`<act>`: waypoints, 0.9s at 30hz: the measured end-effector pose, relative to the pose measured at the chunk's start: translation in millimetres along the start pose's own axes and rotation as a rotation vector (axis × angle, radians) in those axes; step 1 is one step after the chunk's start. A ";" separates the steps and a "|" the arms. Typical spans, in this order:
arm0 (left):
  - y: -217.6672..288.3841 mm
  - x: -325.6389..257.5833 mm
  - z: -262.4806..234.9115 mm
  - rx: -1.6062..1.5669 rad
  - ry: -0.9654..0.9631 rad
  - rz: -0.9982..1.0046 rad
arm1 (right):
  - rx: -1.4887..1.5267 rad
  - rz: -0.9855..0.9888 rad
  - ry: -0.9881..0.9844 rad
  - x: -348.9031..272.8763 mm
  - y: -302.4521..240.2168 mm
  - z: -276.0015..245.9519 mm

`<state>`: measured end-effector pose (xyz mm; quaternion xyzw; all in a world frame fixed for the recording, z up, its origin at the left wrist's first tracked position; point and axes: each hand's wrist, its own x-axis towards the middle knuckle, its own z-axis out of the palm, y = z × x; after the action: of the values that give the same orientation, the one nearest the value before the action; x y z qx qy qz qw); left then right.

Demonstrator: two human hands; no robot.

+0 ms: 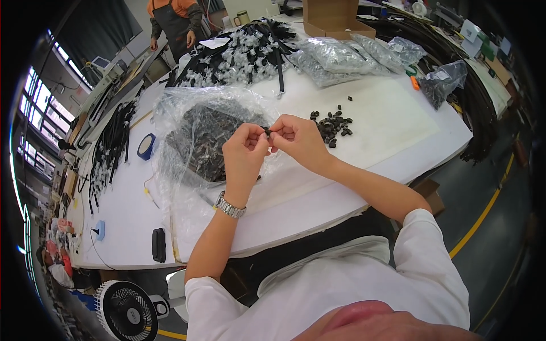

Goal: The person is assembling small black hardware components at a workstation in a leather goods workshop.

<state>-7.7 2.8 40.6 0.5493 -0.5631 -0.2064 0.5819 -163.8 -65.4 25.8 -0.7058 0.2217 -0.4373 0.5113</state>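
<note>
Both my hands meet over the table, fingertips nearly touching. A small black piece (267,131) sits between them; its exact kind is too small to make out. My left hand (243,149), with a metal watch at the wrist, pinches it between thumb and fingers. From the other side my right hand (297,141) also pinches at it. Under and left of my hands lies a clear plastic bag (170,149) full of many dark small pieces (202,136). Right of my right hand is a loose pile of small black pieces (331,126) on the white surface.
Black straps with silvery ends (236,59) are heaped at the back; more straps (114,142) lie left. Filled clear bags (335,57) and an open cardboard box (330,17) stand behind. A blue tape roll (146,146), a black case (158,245) and a fan (128,312) are left. A person (173,25) stands beyond.
</note>
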 end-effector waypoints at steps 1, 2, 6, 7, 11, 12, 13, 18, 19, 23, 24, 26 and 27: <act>2.3 0.3 -1.1 -0.007 -0.007 -0.026 | -0.003 -0.026 0.024 -0.7 -0.5 1.1; 3.8 0.3 -1.8 -0.013 -0.014 -0.052 | -0.002 -0.025 0.025 -1.3 -0.8 2.2; 5.5 -1.7 -1.7 -0.029 -0.002 -0.037 | 0.078 -0.034 -0.004 -2.3 -0.5 4.4; 8.4 -1.8 -2.8 0.041 -0.014 -0.004 | 0.073 -0.049 -0.010 -1.8 -0.4 4.2; 5.6 2.6 -10.9 0.284 -0.055 0.155 | 0.136 0.038 -0.067 2.3 -1.0 -3.5; 4.6 4.3 -13.5 0.284 -0.056 0.155 | 0.147 0.052 -0.083 2.4 -1.1 -4.3; 3.5 5.8 -16.2 0.243 -0.095 0.113 | 0.157 0.067 -0.099 2.6 -0.9 -4.7; 7.8 6.1 -14.9 0.040 -0.169 -0.003 | 0.260 0.064 -0.106 2.1 1.1 -6.5; 8.8 4.7 -14.6 0.015 -0.161 -0.022 | 0.280 0.060 -0.094 0.7 0.7 -6.0; 8.0 2.0 -10.4 -0.013 -0.103 -0.033 | 0.250 0.027 -0.082 1.9 3.4 -2.1; 5.2 2.5 -10.7 -0.013 -0.102 -0.035 | 0.254 0.049 -0.083 2.2 2.5 -2.2; 1.0 3.8 -12.7 0.137 -0.095 0.042 | 0.257 0.073 -0.088 4.3 2.1 -3.5; 1.3 3.4 -15.7 0.137 -0.093 0.041 | 0.355 0.123 -0.147 6.8 3.5 -6.7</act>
<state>6.6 6.7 46.9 0.5660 -0.6134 -0.1806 0.5203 -165.5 -75.4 25.8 -0.6197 0.1461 -0.3849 0.6682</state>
